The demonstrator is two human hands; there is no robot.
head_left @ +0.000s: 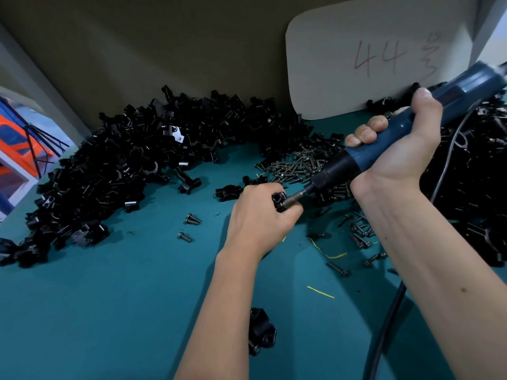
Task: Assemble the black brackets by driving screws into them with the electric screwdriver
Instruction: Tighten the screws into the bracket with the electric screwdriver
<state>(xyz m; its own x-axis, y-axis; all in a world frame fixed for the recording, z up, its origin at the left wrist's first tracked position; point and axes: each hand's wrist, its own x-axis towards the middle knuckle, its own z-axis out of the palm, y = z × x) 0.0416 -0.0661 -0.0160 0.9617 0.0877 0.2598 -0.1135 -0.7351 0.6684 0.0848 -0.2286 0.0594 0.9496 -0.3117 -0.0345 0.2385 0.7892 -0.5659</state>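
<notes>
a big pile of brackets (pixel 109 165) is heaped on the green table (pixel 109 297). one bracket (pixel 278 202) is gripped in the left hand (pixel 260 218). the screwdriver (pixel 397 138), tip at that bracket, is gripped in the right hand (pixel 397 149).

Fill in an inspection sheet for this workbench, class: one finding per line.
Surface: teal mat.
Job's things: bracket in left hand; screwdriver in right hand, bit at the bracket.
Clutter: bracket pile; loose screws; yellow scraps; one bracket near the front edge.
Grip: both hands curled tight.
Cables: black cord trailing front right.
Surroundings: cardboard marked 44.
</notes>
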